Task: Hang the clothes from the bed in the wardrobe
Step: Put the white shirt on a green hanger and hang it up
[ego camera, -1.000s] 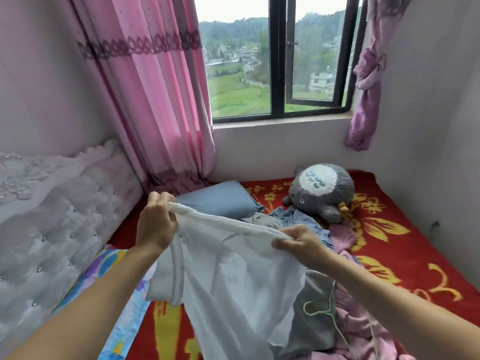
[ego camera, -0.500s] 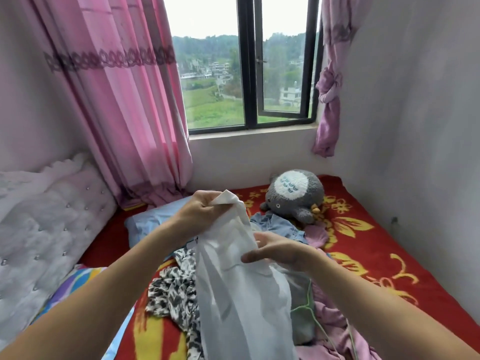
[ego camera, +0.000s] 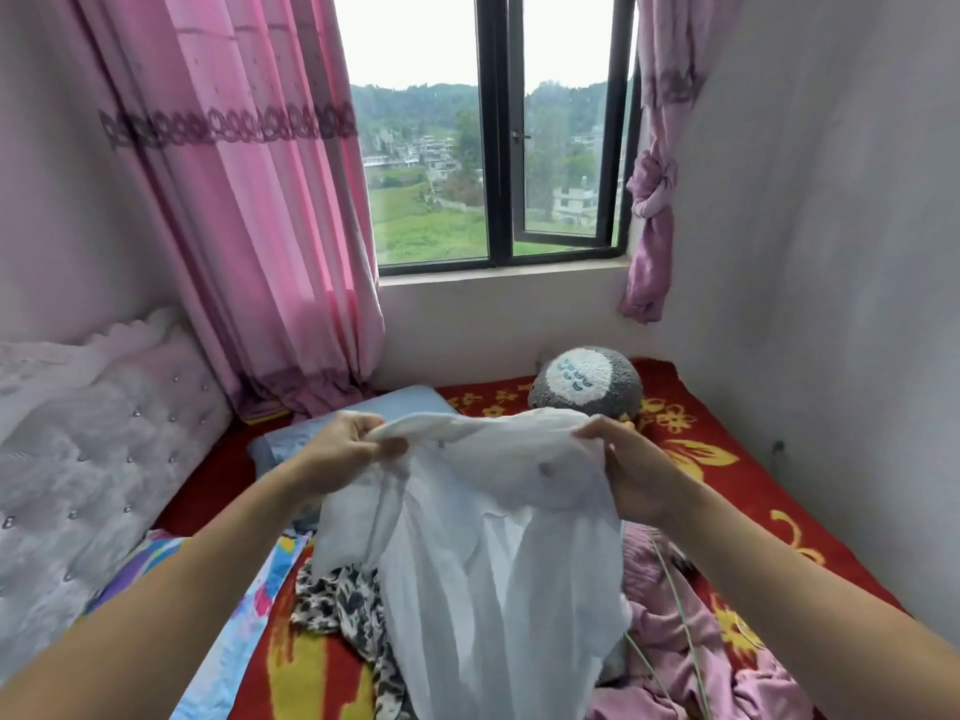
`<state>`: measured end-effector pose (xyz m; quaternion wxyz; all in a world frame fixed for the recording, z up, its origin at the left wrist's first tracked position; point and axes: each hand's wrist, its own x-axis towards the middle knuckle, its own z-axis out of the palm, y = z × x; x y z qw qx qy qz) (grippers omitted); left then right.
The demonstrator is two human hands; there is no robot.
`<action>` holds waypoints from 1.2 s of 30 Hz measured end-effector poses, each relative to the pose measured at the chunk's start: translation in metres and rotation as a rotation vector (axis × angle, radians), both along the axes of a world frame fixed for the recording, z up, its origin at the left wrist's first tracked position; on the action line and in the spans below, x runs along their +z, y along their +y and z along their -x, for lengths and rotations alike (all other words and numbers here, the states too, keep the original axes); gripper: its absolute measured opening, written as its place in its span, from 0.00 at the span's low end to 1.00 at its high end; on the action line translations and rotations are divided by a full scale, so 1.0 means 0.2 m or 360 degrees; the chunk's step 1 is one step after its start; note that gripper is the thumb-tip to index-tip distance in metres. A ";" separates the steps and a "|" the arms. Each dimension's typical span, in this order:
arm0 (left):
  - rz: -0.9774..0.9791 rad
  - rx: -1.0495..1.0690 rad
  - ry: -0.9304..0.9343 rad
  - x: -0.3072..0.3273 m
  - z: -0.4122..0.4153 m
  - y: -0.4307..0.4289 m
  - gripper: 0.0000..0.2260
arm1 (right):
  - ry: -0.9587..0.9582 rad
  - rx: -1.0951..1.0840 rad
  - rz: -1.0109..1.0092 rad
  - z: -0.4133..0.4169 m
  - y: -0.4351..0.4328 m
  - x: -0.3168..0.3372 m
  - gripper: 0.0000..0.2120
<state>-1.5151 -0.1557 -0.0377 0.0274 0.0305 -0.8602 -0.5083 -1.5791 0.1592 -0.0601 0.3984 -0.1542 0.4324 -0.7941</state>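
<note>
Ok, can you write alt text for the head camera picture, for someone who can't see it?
Two bare hands, left hand and right hand, hold up a thin white garment over a red flowered bed strewn with clothes. Behind sit a grey plush toy, pink curtains and a window.

Two bare forearms are seen, entering from the lower corners. No sleeve is worn on either; both are uncovered from the frame edge to the wrist. The left hand and right hand are ungloved. No ring, watch or bracelet is seen on the parts shown.
</note>
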 end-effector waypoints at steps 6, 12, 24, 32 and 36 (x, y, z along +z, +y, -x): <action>-0.0410 -0.0245 0.0014 0.26 -0.08 0.07 0.19 | 0.0179 -0.0562 0.0131 0.00 0.05 0.25 0.28; 0.0559 -0.0304 0.0132 0.29 0.02 0.10 0.19 | 0.0333 -0.0903 -0.0100 0.04 0.21 0.33 0.28; 0.0859 -0.0040 -0.0068 -0.17 0.37 0.03 0.14 | 0.0964 -0.1159 -0.1383 0.38 0.45 -0.09 0.07; 0.0469 0.0020 -0.0253 -0.48 0.55 0.13 0.12 | 0.0665 -0.0610 -0.1305 0.59 0.39 -0.40 0.09; 0.1435 0.0122 -0.0291 -0.79 0.60 0.17 0.13 | 0.0920 -0.0983 -0.1709 0.67 0.30 -0.90 0.18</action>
